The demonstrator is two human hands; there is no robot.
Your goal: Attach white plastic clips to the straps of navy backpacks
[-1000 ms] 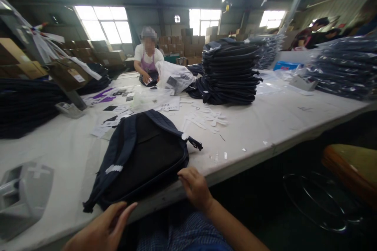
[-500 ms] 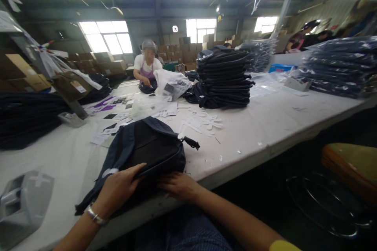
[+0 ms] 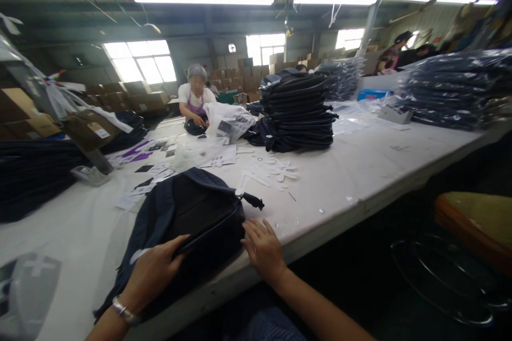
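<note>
Head view: left hand (image 3: 154, 272) grasps the backpack (image 3: 196, 213) edge; right hand (image 3: 262, 248), released, touches its corner.

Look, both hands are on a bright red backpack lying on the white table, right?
No, the backpack is dark navy and black, not bright red; the head view shows it. The left hand and the right hand are both on it, and it lies on the white table.

Silver bracelet (image 3: 122, 310) at the left hand (image 3: 154, 273), blue checked garment (image 3: 258, 327)
</note>
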